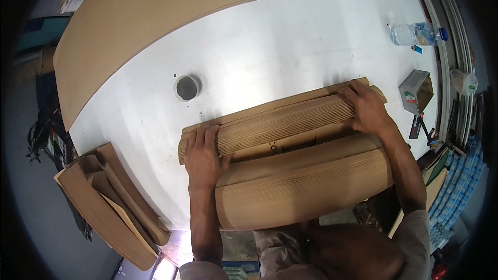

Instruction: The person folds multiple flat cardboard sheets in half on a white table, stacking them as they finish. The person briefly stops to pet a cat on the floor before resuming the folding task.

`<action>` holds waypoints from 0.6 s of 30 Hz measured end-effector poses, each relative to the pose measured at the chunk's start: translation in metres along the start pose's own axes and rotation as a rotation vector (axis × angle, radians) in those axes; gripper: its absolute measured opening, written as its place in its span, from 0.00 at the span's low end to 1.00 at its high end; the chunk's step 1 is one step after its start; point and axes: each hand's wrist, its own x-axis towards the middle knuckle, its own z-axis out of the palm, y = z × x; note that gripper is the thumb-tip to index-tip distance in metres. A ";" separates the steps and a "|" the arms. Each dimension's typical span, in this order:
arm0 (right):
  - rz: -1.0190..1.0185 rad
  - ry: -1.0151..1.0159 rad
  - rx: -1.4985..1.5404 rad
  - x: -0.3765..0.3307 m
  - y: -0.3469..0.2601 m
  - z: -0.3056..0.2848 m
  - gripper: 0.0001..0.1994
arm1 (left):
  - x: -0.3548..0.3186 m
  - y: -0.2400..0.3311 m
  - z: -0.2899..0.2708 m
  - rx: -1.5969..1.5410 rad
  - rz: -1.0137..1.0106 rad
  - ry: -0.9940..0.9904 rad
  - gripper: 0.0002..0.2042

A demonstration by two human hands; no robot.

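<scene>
A brown cardboard sheet (306, 184) with fine ridges lies curled at the near edge of the white table. Its far part is bent into a narrow roll, and its near part bulges toward my body. My left hand (201, 153) grips the left end of the far roll, fingers over the top and thumb on the near side. At the right end, my right hand (367, 108) is closed round the same roll in a similar way. Dark marks show on the inner face between the two curved parts. My palms and the underside of the sheet are hidden.
A large flat cardboard sheet (171, 5) covers the table's far left. A grey round tube (187, 88) stands on the white table (290, 36). Folded cardboard (111, 207) leans at the left edge. Rightward are a plastic bottle (415, 34) and a grey box (413, 91).
</scene>
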 end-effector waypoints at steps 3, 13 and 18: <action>-0.056 0.008 -0.003 -0.009 -0.006 -0.008 0.40 | -0.007 0.000 0.001 -0.016 0.015 0.068 0.36; 0.183 -0.028 0.138 0.017 -0.007 -0.012 0.20 | -0.018 -0.005 0.010 -0.077 0.066 0.170 0.32; 0.189 -0.065 0.273 0.020 -0.001 -0.018 0.12 | -0.017 -0.002 0.004 -0.013 0.029 0.128 0.29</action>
